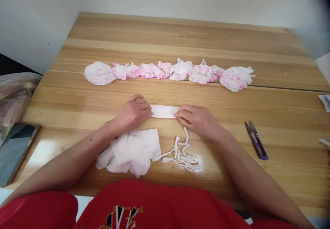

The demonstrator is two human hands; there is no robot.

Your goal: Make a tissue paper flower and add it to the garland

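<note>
A narrow folded strip of white tissue paper (164, 111) stretches between my two hands over the wooden table. Its left end is pinched by my left hand (136, 110), fingers closed. At the other end my right hand (193, 117) grips it between thumb and fingers. Below my left hand lies a loose pile of white tissue sheets (136, 150). Several thin twisted white paper strips (180, 157) lie beside that pile, below my right hand. Farther back, a row of gathered white tissue puffs with pink edges (152, 70) runs across the table.
Purple-handled thread snips (256, 141) lie to the right, blades apart. A phone (17, 153) rests at the left edge near a clear plastic bag (18, 95). White scraps (325, 102) sit at the far right edge. Walls border the wooden table (180, 36) behind.
</note>
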